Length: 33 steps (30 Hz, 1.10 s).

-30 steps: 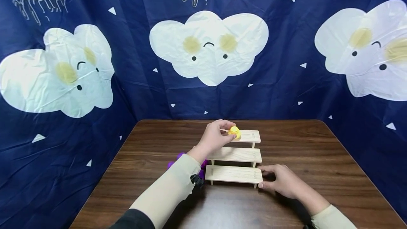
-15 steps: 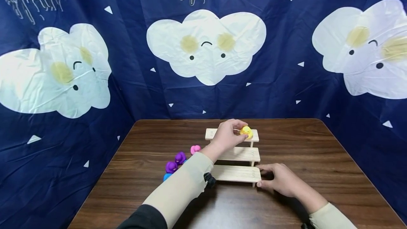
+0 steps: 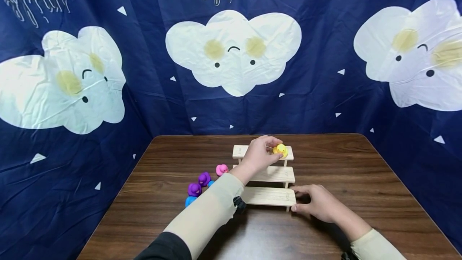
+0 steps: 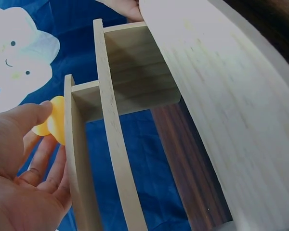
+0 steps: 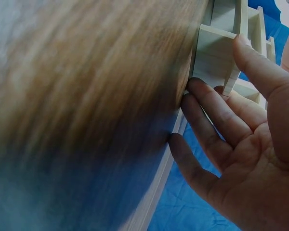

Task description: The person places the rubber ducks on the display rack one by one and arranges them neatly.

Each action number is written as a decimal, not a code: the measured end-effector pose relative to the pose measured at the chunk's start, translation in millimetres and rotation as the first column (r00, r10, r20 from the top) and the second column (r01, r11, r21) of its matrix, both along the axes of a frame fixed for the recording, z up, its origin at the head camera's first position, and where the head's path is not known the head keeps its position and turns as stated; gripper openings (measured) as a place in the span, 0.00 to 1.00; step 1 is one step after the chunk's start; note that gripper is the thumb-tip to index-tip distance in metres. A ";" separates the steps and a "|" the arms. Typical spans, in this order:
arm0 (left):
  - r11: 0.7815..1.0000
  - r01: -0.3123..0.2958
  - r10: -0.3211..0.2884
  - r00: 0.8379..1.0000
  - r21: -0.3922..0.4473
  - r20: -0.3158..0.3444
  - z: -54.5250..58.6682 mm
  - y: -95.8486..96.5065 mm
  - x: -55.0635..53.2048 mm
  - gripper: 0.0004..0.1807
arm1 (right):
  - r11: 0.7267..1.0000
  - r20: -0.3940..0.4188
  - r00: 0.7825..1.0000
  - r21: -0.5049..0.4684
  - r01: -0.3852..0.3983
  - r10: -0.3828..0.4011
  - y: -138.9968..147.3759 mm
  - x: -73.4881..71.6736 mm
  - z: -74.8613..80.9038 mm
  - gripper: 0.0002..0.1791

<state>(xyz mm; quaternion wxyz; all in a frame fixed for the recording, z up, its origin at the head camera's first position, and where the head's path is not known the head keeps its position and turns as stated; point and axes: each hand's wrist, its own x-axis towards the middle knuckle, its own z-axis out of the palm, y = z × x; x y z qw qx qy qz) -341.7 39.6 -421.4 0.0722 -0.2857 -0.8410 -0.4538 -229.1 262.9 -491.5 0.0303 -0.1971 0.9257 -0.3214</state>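
My left hand (image 3: 258,155) pinches a yellow rubber duck (image 3: 281,150) at the right end of the top tier of a three-tier wooden stand (image 3: 270,196). In the left wrist view the thumb and fingers are around the duck (image 4: 58,121), which meets the top board. At the bottom tier's right end, my right hand (image 3: 317,203) grips the board's end. The right wrist view shows its thumb on the front edge of the stand (image 5: 214,55) and an index finger behind the board; the other fingertips reach to the table. My left forearm hides part of the stand's left side.
Left of the stand, a pink duck (image 3: 221,169), two purple ducks (image 3: 204,179) and blue ducks (image 3: 190,201) sit on the brown wooden table (image 3: 155,228), some partly behind my left sleeve. A blue cloud-print curtain (image 3: 231,111) rises behind the table.
My left hand has moved right along the top tier with the yellow duck, then nearly stopped. More of the ducks on the left shows now. My right hand keeps its place on the stand.
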 end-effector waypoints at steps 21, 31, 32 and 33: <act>1.000 0.020 -0.020 0.999 -0.003 0.026 -0.4 -8.6 0.3 0.26 | 1.000 -0.008 1.000 0.014 0.013 -0.013 -0.6 0.3 -1.1 0.35; 0.999 -0.030 0.028 0.998 -0.042 -0.057 2.9 -42.4 0.0 0.23 | 1.000 0.018 1.000 0.009 0.022 -0.022 -0.2 -0.1 0.2 0.36; 0.998 -0.040 0.037 0.997 -0.042 -0.070 2.6 -47.1 -0.5 0.22 | 1.000 0.022 0.999 0.008 0.024 -0.024 -0.5 -0.1 0.1 0.36; 0.998 -0.049 0.045 0.996 -0.040 -0.080 2.4 -51.9 -0.7 0.22 | 1.000 0.025 0.999 0.007 0.025 -0.026 -0.8 -0.1 0.0 0.36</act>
